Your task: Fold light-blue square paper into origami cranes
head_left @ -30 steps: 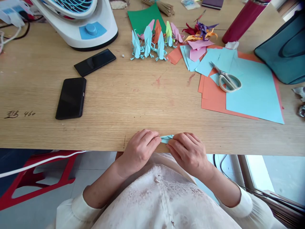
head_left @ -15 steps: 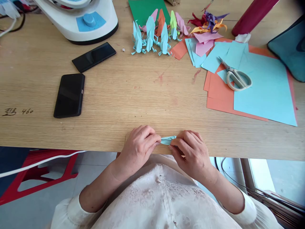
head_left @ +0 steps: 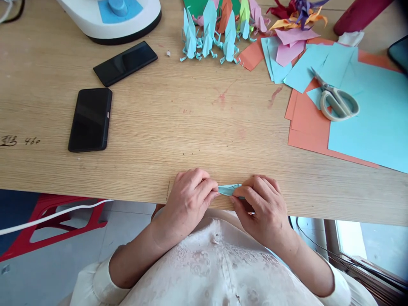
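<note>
A narrow folded piece of light blue paper (head_left: pixel 228 189) stretches between my two hands at the table's front edge. My left hand (head_left: pixel 193 197) pinches its left end between thumb and fingers. At the other end, my right hand (head_left: pixel 261 204) grips the paper with thumb and forefinger, and its fingers cover that end. Only the short middle part of the folded paper shows. Several light blue origami figures (head_left: pixel 208 32) stand at the back of the table, with pink, orange and green ones behind them.
Two black phones, one upright (head_left: pixel 90 120) and one slanted (head_left: pixel 125 63), lie at left below a white device (head_left: pixel 137 21). Scissors (head_left: pixel 339 102) rest on blue and orange sheets (head_left: pixel 309 127) at right. A dark red cylinder (head_left: pixel 361 17) lies behind. A red stool (head_left: pixel 25 231) stands below the table.
The camera view has shifted slightly, so the table things sit higher in the picture. Both hands keep their grip on the folded paper, with hardly any change in pose.
</note>
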Available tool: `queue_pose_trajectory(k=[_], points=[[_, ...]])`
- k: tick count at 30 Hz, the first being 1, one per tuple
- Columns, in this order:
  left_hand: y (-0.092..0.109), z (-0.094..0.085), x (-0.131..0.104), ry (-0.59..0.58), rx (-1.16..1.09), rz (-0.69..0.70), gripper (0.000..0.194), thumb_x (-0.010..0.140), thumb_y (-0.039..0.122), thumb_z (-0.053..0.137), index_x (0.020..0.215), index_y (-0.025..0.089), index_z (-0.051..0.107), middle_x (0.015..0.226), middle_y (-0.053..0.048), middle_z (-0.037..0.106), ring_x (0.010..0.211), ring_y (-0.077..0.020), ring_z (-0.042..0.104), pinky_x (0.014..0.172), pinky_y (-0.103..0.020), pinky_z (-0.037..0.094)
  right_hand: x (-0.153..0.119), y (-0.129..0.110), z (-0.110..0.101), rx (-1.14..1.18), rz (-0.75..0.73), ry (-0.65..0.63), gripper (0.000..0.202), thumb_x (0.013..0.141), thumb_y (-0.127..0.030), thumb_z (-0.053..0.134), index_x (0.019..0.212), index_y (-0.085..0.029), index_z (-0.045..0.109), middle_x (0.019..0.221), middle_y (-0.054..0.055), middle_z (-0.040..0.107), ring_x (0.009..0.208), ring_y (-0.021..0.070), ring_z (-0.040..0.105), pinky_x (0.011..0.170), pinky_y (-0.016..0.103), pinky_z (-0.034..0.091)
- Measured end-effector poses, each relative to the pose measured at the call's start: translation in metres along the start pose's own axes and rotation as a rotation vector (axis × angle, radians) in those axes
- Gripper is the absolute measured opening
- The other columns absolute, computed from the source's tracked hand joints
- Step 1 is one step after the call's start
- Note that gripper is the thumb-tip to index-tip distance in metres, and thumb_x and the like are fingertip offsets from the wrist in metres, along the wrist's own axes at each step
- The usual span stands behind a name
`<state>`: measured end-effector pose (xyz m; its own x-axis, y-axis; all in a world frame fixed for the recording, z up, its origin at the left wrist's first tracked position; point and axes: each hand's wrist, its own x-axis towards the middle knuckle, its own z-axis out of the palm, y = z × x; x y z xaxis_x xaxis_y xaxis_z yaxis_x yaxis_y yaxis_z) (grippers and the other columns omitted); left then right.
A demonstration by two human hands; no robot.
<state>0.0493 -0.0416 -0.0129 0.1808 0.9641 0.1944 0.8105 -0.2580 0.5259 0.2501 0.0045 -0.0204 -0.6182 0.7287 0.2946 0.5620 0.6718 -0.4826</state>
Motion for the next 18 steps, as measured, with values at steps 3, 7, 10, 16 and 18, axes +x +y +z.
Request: queue_pose_trajectory(k=[3, 7, 10, 16, 18], points=[[0.0, -0.0006, -0.0019, 0.019, -0.008, -0.021, 0.012, 0.098, 0.016, 0.053, 0.088, 0.019, 0.058, 0.088, -0.001, 0.056, 0.081, -0.0135, 0.055, 0.076, -0.032, 0.042, 0.0006, -0.0005, 0.0008, -0.003, 0.01, 0.008, 0.009, 0.089, -0.017, 0.06, 0.083, -0.022, 0.057, 0.075, 0.001, 0.053, 0.071, 0.0163, 0.049, 0.082, 0.037, 0.042], [-0.0007, -0.001, -0.0029, 0.024, -0.003, -0.008, 0.012, 0.1, 0.015, 0.049, 0.091, 0.019, 0.057, 0.089, -0.001, 0.057, 0.081, -0.0126, 0.056, 0.078, -0.032, 0.044, 0.0013, -0.0008, 0.0019, 0.0, 0.012, 0.026, 0.01, 0.089, -0.018, 0.063, 0.082, -0.022, 0.057, 0.073, 0.0, 0.053, 0.07, 0.0163, 0.049, 0.086, 0.038, 0.042], [-0.001, -0.0011, -0.0016, 0.022, 0.001, 0.0, 0.014, 0.099, 0.013, 0.048, 0.089, 0.018, 0.056, 0.087, -0.001, 0.055, 0.079, -0.0124, 0.054, 0.075, -0.031, 0.043, 0.0026, -0.002, 0.0015, 0.008, 0.036, 0.017, 0.011, 0.09, -0.019, 0.062, 0.081, -0.022, 0.057, 0.072, 0.0, 0.052, 0.069, 0.0159, 0.049, 0.083, 0.037, 0.041], [0.0016, -0.0026, -0.0004, -0.014, -0.095, -0.143, 0.012, 0.095, 0.014, 0.055, 0.085, 0.018, 0.058, 0.092, -0.002, 0.053, 0.081, -0.0133, 0.054, 0.078, -0.032, 0.043, 0.0047, -0.0036, 0.0011, 0.012, 0.091, -0.019, 0.015, 0.092, -0.022, 0.06, 0.079, -0.021, 0.055, 0.073, 0.0, 0.051, 0.071, 0.0164, 0.05, 0.08, 0.037, 0.038], [0.003, -0.0024, -0.0007, -0.001, -0.098, -0.159, 0.011, 0.093, 0.013, 0.056, 0.083, 0.017, 0.058, 0.094, -0.003, 0.053, 0.083, -0.0141, 0.054, 0.079, -0.033, 0.044, 0.0049, -0.0036, 0.0014, 0.002, 0.104, -0.029, 0.014, 0.093, -0.023, 0.059, 0.079, -0.021, 0.055, 0.073, 0.0, 0.052, 0.072, 0.0172, 0.05, 0.079, 0.037, 0.037]])
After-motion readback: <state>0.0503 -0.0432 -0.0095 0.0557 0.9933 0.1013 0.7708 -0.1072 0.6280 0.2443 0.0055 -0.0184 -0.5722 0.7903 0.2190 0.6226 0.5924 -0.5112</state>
